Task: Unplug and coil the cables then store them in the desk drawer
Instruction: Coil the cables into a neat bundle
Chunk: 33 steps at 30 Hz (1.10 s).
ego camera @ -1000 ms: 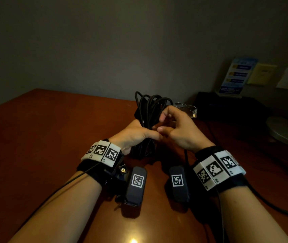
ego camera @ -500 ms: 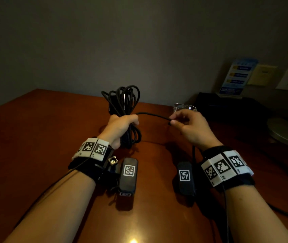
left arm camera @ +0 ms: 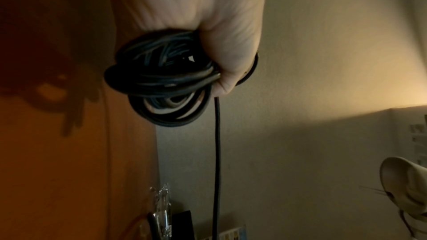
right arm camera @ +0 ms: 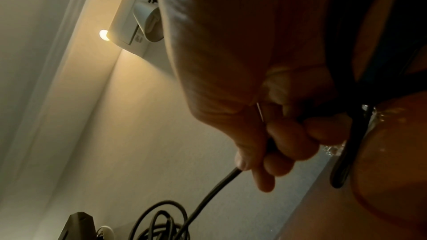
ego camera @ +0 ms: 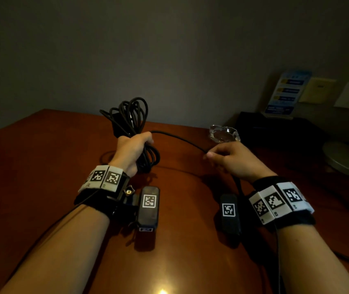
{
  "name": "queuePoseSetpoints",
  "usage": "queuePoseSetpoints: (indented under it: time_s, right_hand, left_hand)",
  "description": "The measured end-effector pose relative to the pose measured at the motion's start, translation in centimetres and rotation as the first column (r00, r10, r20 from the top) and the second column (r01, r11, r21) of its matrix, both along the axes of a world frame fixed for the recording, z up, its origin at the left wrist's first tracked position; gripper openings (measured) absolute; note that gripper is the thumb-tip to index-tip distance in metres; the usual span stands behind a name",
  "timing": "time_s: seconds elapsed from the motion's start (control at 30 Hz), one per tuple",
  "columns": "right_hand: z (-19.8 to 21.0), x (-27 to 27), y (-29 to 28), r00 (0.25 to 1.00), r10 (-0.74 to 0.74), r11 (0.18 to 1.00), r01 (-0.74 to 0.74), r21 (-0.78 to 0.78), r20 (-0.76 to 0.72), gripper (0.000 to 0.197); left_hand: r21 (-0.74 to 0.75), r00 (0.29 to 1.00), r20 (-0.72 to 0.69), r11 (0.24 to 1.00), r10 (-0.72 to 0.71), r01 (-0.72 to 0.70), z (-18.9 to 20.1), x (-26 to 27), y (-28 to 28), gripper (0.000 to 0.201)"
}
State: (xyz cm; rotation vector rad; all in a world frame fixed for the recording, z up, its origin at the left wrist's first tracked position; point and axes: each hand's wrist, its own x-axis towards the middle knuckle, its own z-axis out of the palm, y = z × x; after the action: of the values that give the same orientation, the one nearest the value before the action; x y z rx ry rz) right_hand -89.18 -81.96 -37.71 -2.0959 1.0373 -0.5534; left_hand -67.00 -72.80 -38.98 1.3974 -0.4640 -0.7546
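While the left hand (ego camera: 134, 148) grips the coiled black cable (ego camera: 134, 122) above the worktop (ego camera: 41, 166), the right hand (ego camera: 231, 159) pinches its free strand. Limp and probably light, the coil wants holding across all its loops; the plug end is hidden.

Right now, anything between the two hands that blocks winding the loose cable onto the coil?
Nothing visible. The left hand grips the coil above the desk; the right hand pinches the loose cable, which runs free through the air between them. The glass ashtray sits behind the right hand, off that line.
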Motion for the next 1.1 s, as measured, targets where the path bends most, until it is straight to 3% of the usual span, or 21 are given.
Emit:
queuePoseSetpoints:
  time_s: [0.1, 0.17, 0.37, 0.43, 0.5, 0.73, 0.83, 0.87, 0.93, 0.97, 1.03, 1.1]
  right_hand:
    - [0.3, -0.2, 0.0, 0.998, -0.055, 0.991, 0.055, -0.12, 0.008, 0.014]
    - [0.8, -0.4, -0.1, 0.987, -0.123, 0.958, 0.144, -0.246, 0.101, 0.013]
    - [2.2, -0.2, 0.7, 0.901, -0.133, 0.869, 0.306, -0.389, 0.412, 0.011]
    - [2.0, 0.0, 0.8, 0.874, -0.13, 0.875, 0.323, -0.359, 0.469, 0.011]
    - [1.8, 0.2, 0.7, 0.855, -0.134, 0.882, 0.333, -0.333, 0.501, 0.012]
    - [1.8, 0.8, 0.9, 0.809, -0.083, 0.875, 0.339, -0.345, 0.583, 0.015]
    - [2.0, 1.0, 1.2, 0.791, -0.041, 0.876, 0.322, -0.359, 0.61, 0.013]
    - [2.0, 1.0, 1.3, 0.791, -0.03, 0.872, 0.319, -0.371, 0.611, 0.013]
    - [2.1, 1.2, 1.5, 0.782, -0.01, 0.877, 0.307, -0.371, 0.623, 0.013]
    - [2.1, 1.3, 1.6, 0.774, -0.002, 0.884, 0.298, -0.361, 0.634, 0.013]
    - [2.2, 1.4, 1.7, 0.763, 0.006, 0.89, 0.291, -0.351, 0.646, 0.013]
    - [2.1, 1.4, 1.5, 0.767, -0.01, 0.881, 0.311, -0.357, 0.641, 0.013]
  left_hand:
    - [0.046, 0.993, 0.03, 0.993, -0.113, 0.112, -0.2, 0.0, 0.0, 0.018]
    - [0.105, 0.968, 0.051, 0.965, -0.246, 0.24, -0.3, -0.4, 0.0, 0.016]
    - [0.298, 0.834, 0.125, 0.822, -0.538, 0.486, -0.4, -2.6, -0.1, 0.05]
    - [0.286, 0.807, 0.103, 0.795, -0.581, 0.535, -0.2, -3.1, 0.0, 0.049]
    - [0.261, 0.775, 0.095, 0.766, -0.625, 0.587, -0.2, -3.5, 0.1, 0.025]
    - [0.271, 0.774, 0.073, 0.759, -0.629, 0.592, -0.2, -3.8, 0.0, 0.029]
    - [0.336, 0.809, 0.094, 0.783, -0.581, 0.523, -0.8, -3.7, -0.3, 0.097]
    - [0.326, 0.807, 0.094, 0.784, -0.584, 0.529, -0.8, -3.7, -0.4, 0.104]
    - [0.329, 0.785, 0.099, 0.765, -0.611, 0.554, -0.6, -4.0, -0.3, 0.094]
    - [0.334, 0.771, 0.112, 0.755, -0.626, 0.564, -0.6, -4.0, -0.3, 0.078]
    - [0.362, 0.739, 0.148, 0.732, -0.657, 0.578, -0.2, -4.2, 0.0, 0.026]
    - [0.376, 0.701, 0.146, 0.694, -0.698, 0.613, -0.3, -4.2, -0.1, 0.02]
